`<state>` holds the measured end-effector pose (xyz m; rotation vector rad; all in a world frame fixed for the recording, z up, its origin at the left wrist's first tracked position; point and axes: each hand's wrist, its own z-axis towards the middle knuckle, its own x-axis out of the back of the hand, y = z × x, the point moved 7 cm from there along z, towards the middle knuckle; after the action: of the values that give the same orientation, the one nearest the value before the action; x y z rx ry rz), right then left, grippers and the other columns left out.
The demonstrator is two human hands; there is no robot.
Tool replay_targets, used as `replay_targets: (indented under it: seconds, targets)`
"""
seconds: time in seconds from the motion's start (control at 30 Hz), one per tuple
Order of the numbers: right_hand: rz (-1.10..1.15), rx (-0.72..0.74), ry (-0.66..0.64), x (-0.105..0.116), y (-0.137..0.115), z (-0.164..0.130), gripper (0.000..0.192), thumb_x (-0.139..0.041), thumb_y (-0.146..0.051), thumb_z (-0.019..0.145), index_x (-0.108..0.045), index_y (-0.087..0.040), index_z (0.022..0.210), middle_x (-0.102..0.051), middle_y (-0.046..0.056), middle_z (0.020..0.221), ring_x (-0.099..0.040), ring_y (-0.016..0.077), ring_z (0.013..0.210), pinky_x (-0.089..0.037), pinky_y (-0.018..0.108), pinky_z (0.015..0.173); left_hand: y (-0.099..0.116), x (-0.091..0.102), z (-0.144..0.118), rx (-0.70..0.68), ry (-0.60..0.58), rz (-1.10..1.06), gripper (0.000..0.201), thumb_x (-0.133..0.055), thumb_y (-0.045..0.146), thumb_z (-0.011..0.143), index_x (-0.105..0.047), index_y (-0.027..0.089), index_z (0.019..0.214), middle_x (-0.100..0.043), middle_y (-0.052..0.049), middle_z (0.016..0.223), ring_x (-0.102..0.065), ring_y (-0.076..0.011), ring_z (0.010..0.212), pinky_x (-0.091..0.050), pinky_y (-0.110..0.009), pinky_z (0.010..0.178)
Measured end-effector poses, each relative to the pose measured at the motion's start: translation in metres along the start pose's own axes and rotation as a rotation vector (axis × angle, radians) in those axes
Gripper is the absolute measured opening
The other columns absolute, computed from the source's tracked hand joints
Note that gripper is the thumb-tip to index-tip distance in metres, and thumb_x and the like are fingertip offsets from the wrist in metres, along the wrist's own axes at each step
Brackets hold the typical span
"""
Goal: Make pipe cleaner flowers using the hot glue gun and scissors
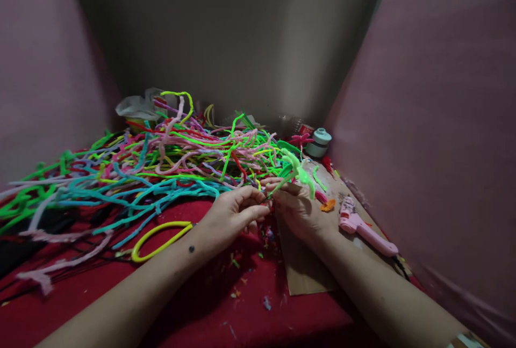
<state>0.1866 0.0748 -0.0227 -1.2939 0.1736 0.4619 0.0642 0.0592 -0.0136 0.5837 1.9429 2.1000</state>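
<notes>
The green fuzzy piece [301, 172] right of centre looks partly shaped — bright, bushy, bent arms [290, 158] already spread from its thin stem [283, 181], while the heap of pipe cleaners [193, 160] centre-left lies loose. The right hand [300, 209] grips the stem — the left hand [236, 209] meets its lower end, grip unclear.

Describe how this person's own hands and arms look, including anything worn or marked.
The left hand and right hand are ungloved, with bare forearms. A small, dark, round spot sits near the left wrist; its nature is unclear. Something pale, perhaps a sleeve edge, crosses the right arm at the picture's bottom.
</notes>
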Motion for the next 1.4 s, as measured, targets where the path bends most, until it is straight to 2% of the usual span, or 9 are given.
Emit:
replay_targets:
  seconds: [0.2,0.3,0.4,0.53,0.77,1.0,1.17,1.33,1.4]
  targets:
    - [-0.033,-0.045,-0.004,-0.001,0.003,-0.002,0.01,-0.071,-0.02,0.065,-0.074,-0.025,0.073,-0.067,0.002,0.087,-0.058,0.0207,0.087,-0.044,0.035,0.084,0.002,0.002,-0.003,-0.1,0.142,0.205,0.014,-0.058,0.031,0.075,-0.062,0.019,0.068,-0.051,0.004,0.054,-0.043,-0.0094,0.05,-0.035,-0.02,0.05]
    - [-0.084,-0.056,-0.013,-0.003,0.004,-0.003,0.009,-0.071,-0.022,0.067,-0.074,-0.028,0.073,-0.067,0.001,0.087,-0.059,0.02,0.083,-0.046,0.034,0.078,0.001,0.004,-0.004,-0.119,0.19,0.249,0.014,-0.058,0.032,0.076,-0.064,0.019,0.072,-0.054,0.004,0.057,-0.045,-0.0101,0.052,-0.036,-0.02,0.051]
    - [-0.08,-0.019,-0.003,-0.002,0.004,-0.003,0.008,-0.072,-0.021,0.067,-0.074,-0.026,0.073,-0.067,0.001,0.085,-0.059,0.0191,0.082,-0.046,0.033,0.078,-0.001,0.004,-0.005,-0.117,0.203,0.24,0.014,-0.058,0.032,0.077,-0.065,0.02,0.076,-0.056,0.003,0.059,-0.047,-0.0102,0.053,-0.038,-0.02,0.052]
    - [-0.007,-0.033,-0.015,-0.001,0.011,-0.004,0.011,-0.071,-0.02,0.07,-0.073,-0.024,0.079,-0.065,0.0,0.076,-0.057,0.0152,0.068,-0.047,0.032,0.07,-0.001,0.001,-0.005,-0.111,0.183,0.103,0.013,-0.057,0.027,0.077,-0.061,0.018,0.068,-0.053,0.004,0.055,-0.049,-0.0088,0.05,-0.04,-0.019,0.051]
    - [-0.085,0.008,-0.046,0.0,0.004,-0.005,0.012,-0.072,-0.022,0.069,-0.075,-0.026,0.079,-0.065,0.002,0.099,-0.057,0.0223,0.101,-0.043,0.037,0.092,-0.002,-0.006,-0.003,-0.058,0.062,-0.073,0.017,-0.054,0.021,0.08,-0.055,0.015,0.064,-0.057,0.004,0.056,-0.054,-0.0068,0.044,-0.043,-0.019,0.051]
    - [-0.068,0.035,-0.062,-0.002,0.002,-0.005,0.012,-0.074,-0.021,0.067,-0.075,-0.028,0.076,-0.066,0.0,0.095,-0.058,0.02,0.095,-0.042,0.039,0.092,-0.006,-0.015,-0.005,0.04,-0.134,-0.298,0.019,-0.053,0.024,0.084,-0.054,0.014,0.068,-0.061,0.001,0.051,-0.058,-0.0103,0.041,-0.046,-0.02,0.044]
    - [-0.053,-0.004,-0.176,-0.008,-0.002,-0.009,0.016,-0.073,-0.026,0.07,-0.074,-0.03,0.085,-0.064,0.0,0.1,-0.058,0.0192,0.088,-0.047,0.037,0.079,-0.009,-0.02,-0.004,0.085,-0.216,-0.527,0.013,-0.054,0.021,0.084,-0.054,0.014,0.073,-0.062,0.002,0.057,-0.056,-0.0093,0.036,-0.046,-0.019,0.034]
    - [-0.094,0.024,-0.227,-0.009,-0.01,-0.009,0.017,-0.072,-0.024,0.072,-0.075,-0.029,0.088,-0.063,0.002,0.103,-0.054,0.0222,0.103,-0.042,0.039,0.091,-0.011,-0.024,-0.005,0.088,-0.29,-0.64,0.014,-0.052,0.018,0.085,-0.056,0.013,0.073,-0.063,0.001,0.054,-0.055,-0.0086,0.033,-0.046,-0.017,0.031]
    - [-0.09,-0.003,-0.232,-0.008,-0.009,-0.008,0.017,-0.073,-0.024,0.07,-0.075,-0.029,0.087,-0.061,0.003,0.104,-0.054,0.0226,0.102,-0.043,0.039,0.089,-0.011,-0.026,-0.006,0.107,-0.335,-0.665,0.015,-0.052,0.019,0.085,-0.057,0.012,0.073,-0.064,-0.001,0.056,-0.057,-0.0097,0.035,-0.046,-0.017,0.031]
